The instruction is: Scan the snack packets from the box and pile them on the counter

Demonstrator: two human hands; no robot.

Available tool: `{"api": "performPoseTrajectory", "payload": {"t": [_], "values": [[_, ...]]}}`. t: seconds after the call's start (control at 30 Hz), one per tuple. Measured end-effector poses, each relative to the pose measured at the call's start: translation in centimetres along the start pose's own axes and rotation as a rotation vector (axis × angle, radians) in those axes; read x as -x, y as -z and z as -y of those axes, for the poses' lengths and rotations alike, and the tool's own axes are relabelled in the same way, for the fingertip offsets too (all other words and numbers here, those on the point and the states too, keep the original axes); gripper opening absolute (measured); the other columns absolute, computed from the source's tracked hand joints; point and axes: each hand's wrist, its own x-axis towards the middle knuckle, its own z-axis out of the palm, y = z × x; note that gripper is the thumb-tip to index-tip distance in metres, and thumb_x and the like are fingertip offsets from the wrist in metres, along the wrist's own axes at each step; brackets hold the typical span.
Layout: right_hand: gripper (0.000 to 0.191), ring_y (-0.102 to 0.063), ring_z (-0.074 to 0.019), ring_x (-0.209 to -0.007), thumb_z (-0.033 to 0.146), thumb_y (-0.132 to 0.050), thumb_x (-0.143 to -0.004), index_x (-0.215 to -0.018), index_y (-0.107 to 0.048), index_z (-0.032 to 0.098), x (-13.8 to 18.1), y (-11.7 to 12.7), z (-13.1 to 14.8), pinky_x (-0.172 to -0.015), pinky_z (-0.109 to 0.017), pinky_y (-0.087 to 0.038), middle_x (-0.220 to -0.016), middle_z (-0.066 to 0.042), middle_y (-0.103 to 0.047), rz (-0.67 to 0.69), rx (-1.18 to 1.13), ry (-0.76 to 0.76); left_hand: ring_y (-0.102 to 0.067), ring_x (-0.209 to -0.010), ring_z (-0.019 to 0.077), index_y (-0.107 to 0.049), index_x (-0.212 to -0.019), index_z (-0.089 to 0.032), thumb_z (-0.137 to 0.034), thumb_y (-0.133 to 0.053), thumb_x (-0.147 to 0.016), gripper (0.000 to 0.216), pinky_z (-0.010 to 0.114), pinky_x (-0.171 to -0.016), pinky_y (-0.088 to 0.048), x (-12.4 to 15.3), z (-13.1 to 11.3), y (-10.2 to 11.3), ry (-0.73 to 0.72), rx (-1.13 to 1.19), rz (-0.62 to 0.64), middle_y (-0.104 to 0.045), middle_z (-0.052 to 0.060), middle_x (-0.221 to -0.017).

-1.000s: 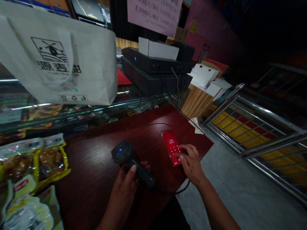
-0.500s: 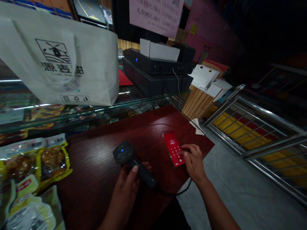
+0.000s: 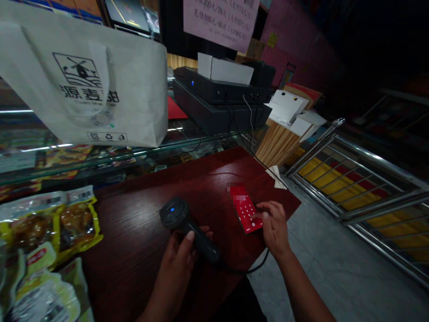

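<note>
My left hand (image 3: 179, 259) is wrapped round the handle of a black barcode scanner (image 3: 187, 227), whose round head with a blue light points away over the dark red wooden counter (image 3: 134, 232). A black cable (image 3: 248, 267) runs from the scanner under my right wrist. My right hand (image 3: 275, 226) rests on a phone with a red keypad screen (image 3: 246, 210) lying flat on the counter; a bent finger touches the lower part of the screen.
Several yellow snack packets (image 3: 50, 232) lie at the counter's left. A white paper bag (image 3: 90, 76) stands on the glass shelf (image 3: 100, 154) behind. A black printer (image 3: 221, 96) sits further back. A metal railing (image 3: 362, 179) runs at the right, above grey floor (image 3: 335, 277).
The view has shifted slightly. My right fingers moved a little down the phone's red keypad. The left hand keeps the scanner in the same place.
</note>
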Motion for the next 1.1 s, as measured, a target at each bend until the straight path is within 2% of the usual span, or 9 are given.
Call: {"api": "performPoseTrajectory", "payload": {"t": [0.17,0.4,0.7,1.1], "values": [[0.046,-0.052,-0.0298,-0.11,0.027,-0.04,-0.103,-0.081,-0.08,0.026,0.22,0.14,0.25,-0.096,-0.053,-0.039,-0.104,-0.008,-0.069,-0.005,0.014,-0.007,-0.073,-0.104,0.0303,-0.059,-0.114,-0.018,-0.051,-0.079,-0.075,0.055,0.047,-0.096,-0.057,0.03,-0.1,-0.09,0.007,-0.001,-0.01,-0.076,0.012,-0.11],[0.046,-0.054,-0.0288,-0.106,0.027,-0.036,-0.105,-0.088,-0.078,0.022,-0.12,0.67,0.42,-0.094,-0.051,-0.043,-0.102,-0.009,-0.068,-0.121,-0.029,-0.036,-0.073,-0.104,0.0301,-0.059,-0.116,-0.018,-0.05,-0.081,-0.074,0.057,0.046,-0.097,-0.056,-0.05,-0.17,-0.13,0.014,0.011,-0.002,-0.076,0.012,-0.11],[0.044,-0.055,-0.0279,-0.103,0.026,-0.034,-0.106,-0.094,-0.076,0.019,0.1,0.5,0.4,-0.092,-0.049,-0.044,-0.1,-0.01,-0.069,-0.115,0.003,-0.039,-0.072,-0.106,0.0307,-0.059,-0.114,-0.018,-0.051,-0.081,-0.074,0.057,0.049,-0.099,-0.055,0.05,-0.23,-0.18,0.012,0.008,-0.007,-0.076,0.012,-0.111],[0.043,-0.056,-0.028,-0.104,0.026,-0.034,-0.106,-0.094,-0.076,0.022,0.29,0.6,0.14,-0.094,-0.05,-0.044,-0.099,-0.009,-0.069,-0.131,0.016,-0.056,-0.073,-0.104,0.0312,-0.062,-0.111,-0.018,-0.05,-0.08,-0.075,0.052,0.05,-0.098,-0.055,0.03,-0.1,-0.04,0.0,0.018,0.001,-0.076,0.013,-0.109]]}}
